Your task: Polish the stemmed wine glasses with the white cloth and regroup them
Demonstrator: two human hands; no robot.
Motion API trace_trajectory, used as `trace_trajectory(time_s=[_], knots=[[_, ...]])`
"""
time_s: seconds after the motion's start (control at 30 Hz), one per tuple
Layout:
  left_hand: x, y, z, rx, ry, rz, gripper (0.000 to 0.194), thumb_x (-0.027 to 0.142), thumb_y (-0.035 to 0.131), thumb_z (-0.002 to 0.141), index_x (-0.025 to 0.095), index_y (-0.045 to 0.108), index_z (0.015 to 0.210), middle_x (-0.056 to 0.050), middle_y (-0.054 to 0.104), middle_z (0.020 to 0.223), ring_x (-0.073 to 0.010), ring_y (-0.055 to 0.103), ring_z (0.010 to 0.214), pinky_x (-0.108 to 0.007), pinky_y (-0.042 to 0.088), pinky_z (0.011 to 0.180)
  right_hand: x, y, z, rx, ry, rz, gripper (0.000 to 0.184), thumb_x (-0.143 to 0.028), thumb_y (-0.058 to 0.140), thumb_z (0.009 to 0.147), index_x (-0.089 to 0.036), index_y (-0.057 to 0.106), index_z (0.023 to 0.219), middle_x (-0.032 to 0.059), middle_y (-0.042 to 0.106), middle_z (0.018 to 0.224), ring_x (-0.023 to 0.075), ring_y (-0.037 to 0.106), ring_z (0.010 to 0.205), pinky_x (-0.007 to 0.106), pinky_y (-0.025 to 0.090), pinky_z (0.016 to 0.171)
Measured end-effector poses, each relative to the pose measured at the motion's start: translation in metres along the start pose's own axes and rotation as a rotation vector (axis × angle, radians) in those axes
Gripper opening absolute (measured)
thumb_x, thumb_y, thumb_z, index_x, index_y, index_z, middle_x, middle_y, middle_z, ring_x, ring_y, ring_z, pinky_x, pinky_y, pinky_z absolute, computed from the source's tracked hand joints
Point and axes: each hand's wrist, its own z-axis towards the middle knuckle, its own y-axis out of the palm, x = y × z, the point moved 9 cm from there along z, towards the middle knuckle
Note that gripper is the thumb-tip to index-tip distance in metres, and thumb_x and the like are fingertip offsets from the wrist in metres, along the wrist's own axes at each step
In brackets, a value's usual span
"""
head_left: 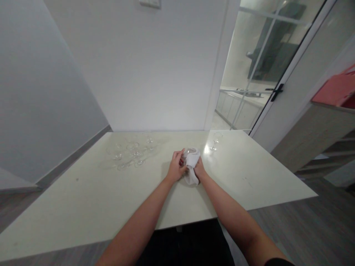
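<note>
Over the middle of the table, my left hand (176,166) is closed around the side of a clear stemmed glass (189,150). A white cloth (192,161) is draped over the glass and hangs down beside it. My right hand (199,170) grips the cloth against the glass from the other side, its fingers partly hidden behind the fabric. How far the cloth reaches inside the bowl I cannot tell.
Several clear stemmed glasses (135,150) stand on the left of the pale table (83,207). Another stemmed glass (215,142) is at the back right, by a bright reflection. A wall (155,81) borders the far edge; a glazed door (257,70) stands beyond on the right.
</note>
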Motion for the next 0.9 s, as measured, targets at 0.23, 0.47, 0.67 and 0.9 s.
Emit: trace_trajectory(time_s=[0.23,0.47,0.67,0.9], knots=[[0.009,-0.005,-0.001,0.018,0.044,-0.032,0.062,0.029,0.062,0.072,0.017,0.041,0.129,-0.011,0.049,0.117,-0.0208,0.052,0.096,-0.031,0.048,0.076,0.000,0.004,0.000,-0.007,-0.002,0.019,0.033,-0.023,0.070,0.062,-0.020,0.062,0.094,0.0018,0.069,0.087,0.0163,0.063,0.076,0.030,0.052,0.075],[0.017,0.003,0.001,-0.054,0.175,0.251,0.068,0.025,0.058,0.073,0.019,0.038,0.138,-0.013,0.033,0.138,-0.0288,0.036,0.123,-0.046,0.028,0.106,0.006,0.000,0.006,0.030,0.022,0.025,0.025,-0.027,0.064,0.069,-0.019,0.061,0.092,0.0040,0.070,0.088,0.0168,0.064,0.076,0.031,0.053,0.074],[0.014,0.006,0.000,-0.050,0.104,0.153,0.046,0.030,0.051,0.087,0.018,0.044,0.132,-0.012,0.045,0.125,-0.0231,0.044,0.115,-0.039,0.036,0.101,0.010,-0.014,0.007,0.063,0.029,-0.062,0.029,-0.035,0.065,0.067,-0.021,0.063,0.092,0.0063,0.069,0.095,0.0226,0.063,0.088,0.037,0.050,0.084],[0.012,-0.013,0.005,0.100,-0.001,0.034,0.035,0.043,0.045,0.093,0.017,0.058,0.113,-0.007,0.051,0.102,-0.0180,0.050,0.094,-0.030,0.044,0.080,0.006,0.005,0.001,-0.019,0.051,0.037,0.029,-0.038,0.064,0.069,-0.020,0.065,0.092,0.0061,0.070,0.096,0.0225,0.064,0.090,0.037,0.049,0.089]])
